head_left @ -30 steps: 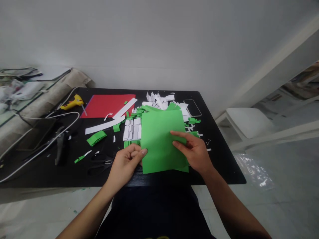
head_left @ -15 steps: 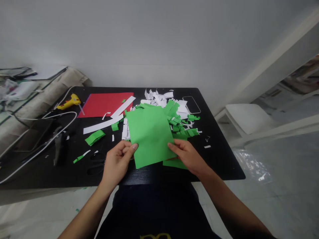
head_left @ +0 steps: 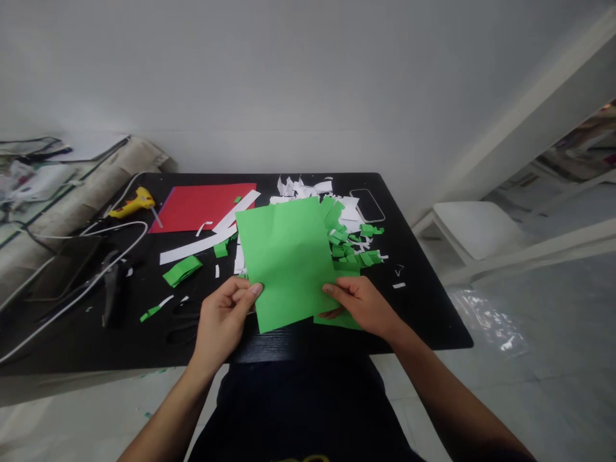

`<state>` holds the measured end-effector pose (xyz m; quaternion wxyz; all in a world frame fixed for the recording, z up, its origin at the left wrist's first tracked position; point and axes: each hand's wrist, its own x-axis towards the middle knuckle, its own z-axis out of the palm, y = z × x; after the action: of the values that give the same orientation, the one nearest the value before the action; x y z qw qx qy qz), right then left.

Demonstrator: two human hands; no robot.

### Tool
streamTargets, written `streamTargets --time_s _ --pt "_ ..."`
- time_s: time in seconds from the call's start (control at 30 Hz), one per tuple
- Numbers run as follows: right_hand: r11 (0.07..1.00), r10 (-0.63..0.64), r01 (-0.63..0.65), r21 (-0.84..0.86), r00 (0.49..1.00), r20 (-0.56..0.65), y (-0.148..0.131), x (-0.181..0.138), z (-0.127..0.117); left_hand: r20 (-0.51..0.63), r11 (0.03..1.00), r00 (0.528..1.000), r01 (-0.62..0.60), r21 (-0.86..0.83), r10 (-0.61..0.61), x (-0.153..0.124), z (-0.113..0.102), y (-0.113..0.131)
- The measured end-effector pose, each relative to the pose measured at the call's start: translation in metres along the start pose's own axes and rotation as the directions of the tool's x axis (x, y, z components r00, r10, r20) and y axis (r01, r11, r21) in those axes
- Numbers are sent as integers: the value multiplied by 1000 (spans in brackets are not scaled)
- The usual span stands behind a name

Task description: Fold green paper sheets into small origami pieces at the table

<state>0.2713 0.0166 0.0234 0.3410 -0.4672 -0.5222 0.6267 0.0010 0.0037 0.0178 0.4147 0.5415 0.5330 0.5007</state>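
Head view: at frame centre, my left hand (head_left: 224, 317) and right hand (head_left: 362, 305) pinch the green sheet's (head_left: 286, 256) two lower corners; its long axis tilts away toward the frame top, above a second green sheet (head_left: 339, 319).

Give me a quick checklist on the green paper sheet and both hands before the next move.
1. Left hand pinching the flat green paper sheet at its lower left edge: ok.
2. Right hand gripping the sheet's lower right edge: ok.
3. Sheet lifted off the black rectangular table: cannot tell.
4. Second green sheet below, separate from the held one: ok.
5. Black-handled scissors within reach, left of the left hand: ok.
6. Work area free of cut green scraps: not ok.
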Motion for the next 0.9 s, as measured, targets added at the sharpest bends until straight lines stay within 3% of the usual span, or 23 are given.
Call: streamTargets --time_s 0.13,0.27,0.3,0.4,0.47,0.53,0.6,0.67,0.7,0.8,0.9 --pt "952 -182 143 -269 975 -129 -4 1 -1 56 1000 998 -22 1 22 -6 0 -1" --pt "910 -273 210 -358 952 -136 -14 -1 -8 353 998 934 -54 17 45 -9 -14 -3" --pt "894 -272 216 -392 958 -93 -17 -3 -11 367 997 928 -75 4 68 -7 -21 -3" --pt "818 -214 255 -516 967 139 -30 -8 -22 198 980 963 -164 -108 183 1 -41 -1" --pt "752 -149 306 -583 942 302 -40 -9 -26 97 960 956 -273 -62 278 6 -50 7" --pt "686 -82 335 -647 918 388 -51 -8 -23 105 895 915 -404 191 390 8 -50 21" --pt "619 -7 354 -701 895 446 -60 -4 -14 309 702 824 -567 432 475 8 -42 37" --pt "556 68 369 -745 873 483 -67 1 -3 512 500 696 -717 485 502 8 -27 49" --pt "528 95 373 -763 867 489 -70 4 2 595 448 659 -751 485 460 9 -18 53" --pt "475 135 373 -797 864 486 -71 10 12 721 420 583 -800 428 375 10 3 53" --pt "504 120 359 -786 872 475 -67 12 14 744 462 592 -777 428 308 10 12 45"
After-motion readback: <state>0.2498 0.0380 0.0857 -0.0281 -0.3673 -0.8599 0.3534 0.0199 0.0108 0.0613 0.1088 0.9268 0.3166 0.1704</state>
